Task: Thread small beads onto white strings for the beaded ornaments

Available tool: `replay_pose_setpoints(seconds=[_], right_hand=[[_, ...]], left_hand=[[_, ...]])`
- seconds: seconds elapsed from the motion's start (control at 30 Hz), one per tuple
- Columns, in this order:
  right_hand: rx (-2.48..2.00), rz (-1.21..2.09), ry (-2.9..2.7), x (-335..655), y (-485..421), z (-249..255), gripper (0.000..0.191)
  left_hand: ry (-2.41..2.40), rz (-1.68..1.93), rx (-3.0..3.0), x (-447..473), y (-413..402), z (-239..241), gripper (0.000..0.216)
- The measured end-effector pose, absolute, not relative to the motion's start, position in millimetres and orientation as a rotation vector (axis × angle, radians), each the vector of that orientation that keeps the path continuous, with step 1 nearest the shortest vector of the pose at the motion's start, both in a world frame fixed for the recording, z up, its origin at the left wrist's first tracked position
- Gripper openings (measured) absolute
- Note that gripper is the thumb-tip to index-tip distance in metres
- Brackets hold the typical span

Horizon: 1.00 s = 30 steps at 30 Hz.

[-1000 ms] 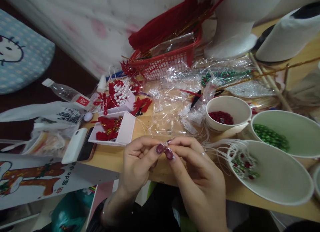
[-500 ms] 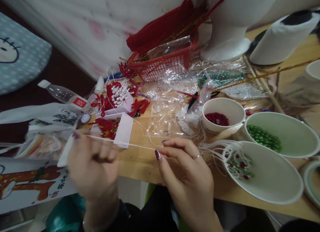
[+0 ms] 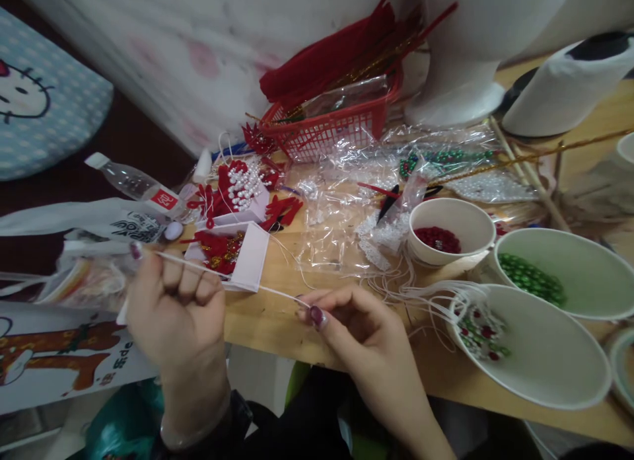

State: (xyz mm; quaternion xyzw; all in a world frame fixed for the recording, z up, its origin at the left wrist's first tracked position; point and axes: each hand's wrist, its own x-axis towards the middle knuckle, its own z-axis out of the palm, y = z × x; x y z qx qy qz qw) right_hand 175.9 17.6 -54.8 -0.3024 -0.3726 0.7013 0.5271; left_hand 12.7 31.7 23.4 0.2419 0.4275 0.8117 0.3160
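Observation:
A thin white cord (image 3: 277, 293) runs taut between my two hands above the front of the wooden table. My left hand (image 3: 176, 314) is closed on one end, its fingers curled and the palm turned up. The thumb and fingertips of my right hand (image 3: 359, 328) pinch the other end. Behind the cord stands a small white box (image 3: 250, 255) with red and gold pieces in it. Right of my right hand, several white cords hang over the rim of a cup (image 3: 539, 347) that holds red, green and white beads.
A cup of green beads (image 3: 532, 278) and a smaller cup of red beads (image 3: 438, 238) stand on the right. Clear plastic bags (image 3: 331, 242) cover the middle. A red basket (image 3: 331, 133) is at the back, a plastic bottle (image 3: 131, 182) at the left.
My right fingertips have closed together on the cord; they were looser before. My left hand has shifted slightly left, and the view has moved a little.

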Motion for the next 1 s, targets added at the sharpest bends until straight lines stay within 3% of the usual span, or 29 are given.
replay_pose_setpoints(seconds=[0.17,0.27,0.5,1.0], right_hand=[[-0.494,2.026,-0.427,175,24,-58,0.010],[-0.443,2.024,-0.397,175,26,-60,0.007],[-0.294,2.099,-0.408,179,25,-58,0.029],[-0.276,2.161,-0.466,185,19,-45,0.029]], left_hand=[[1.194,2.066,0.604,7,44,15,0.046],[1.126,2.063,0.583,1,46,7,0.047],[1.105,2.066,0.479,-8,48,-1,0.045],[1.101,2.077,0.494,-14,51,-5,0.048]])
